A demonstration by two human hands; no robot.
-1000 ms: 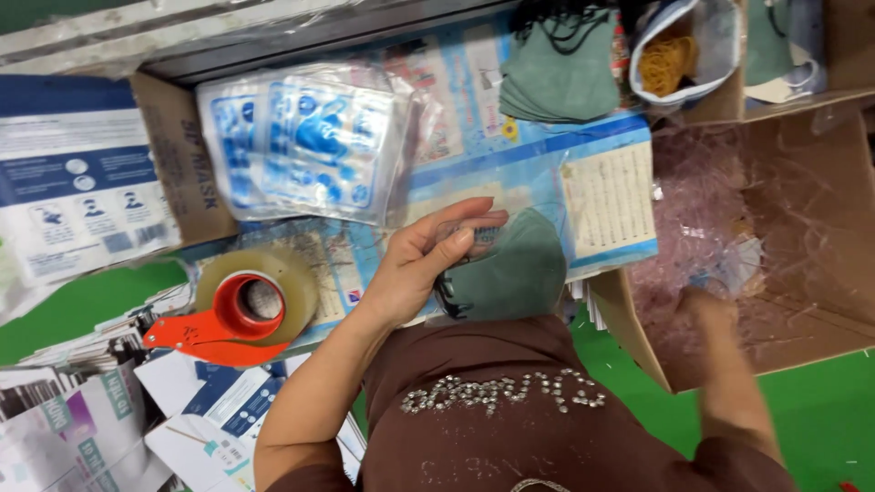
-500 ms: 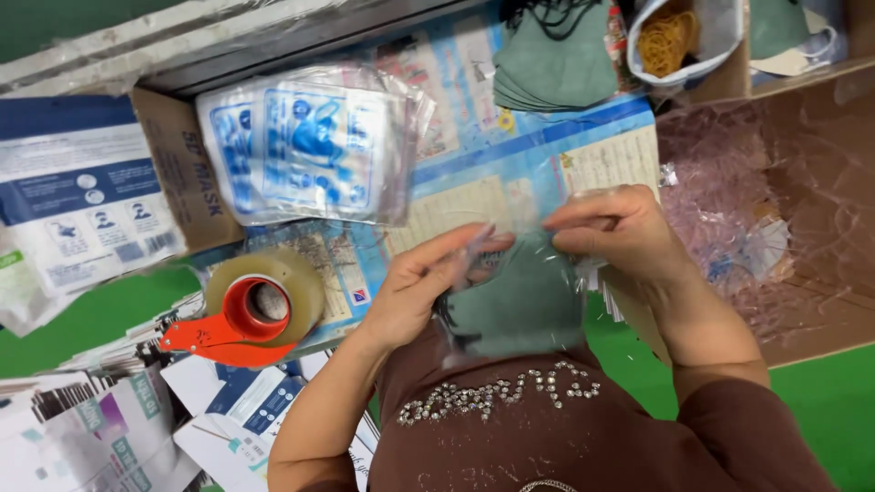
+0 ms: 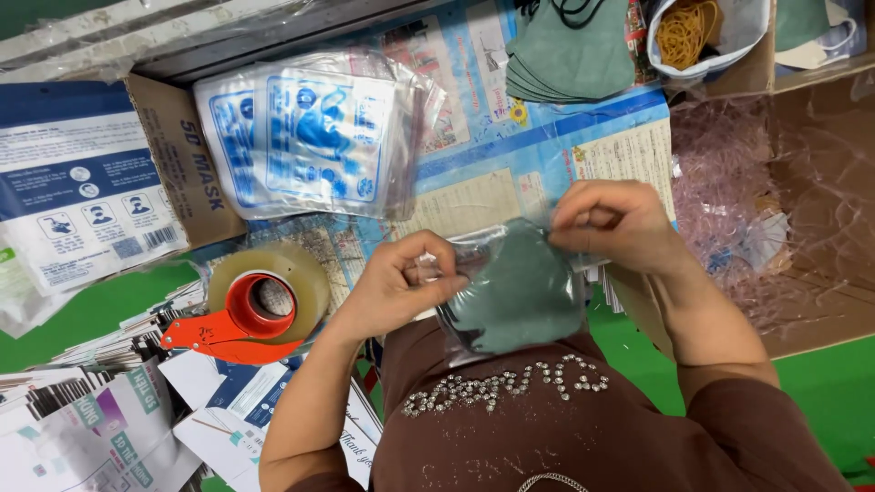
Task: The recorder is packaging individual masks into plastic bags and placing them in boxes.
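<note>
Left of the tape dispenser lie printed cartons on a green table. Right of it, the left hand pinches a clear bag holding a green mask; the right hand pinches its far edge, beside a cardboard box.

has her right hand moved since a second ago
Yes. The right hand has come leftward out of the cardboard box and now pinches the clear bag over the blue sheet.
</note>
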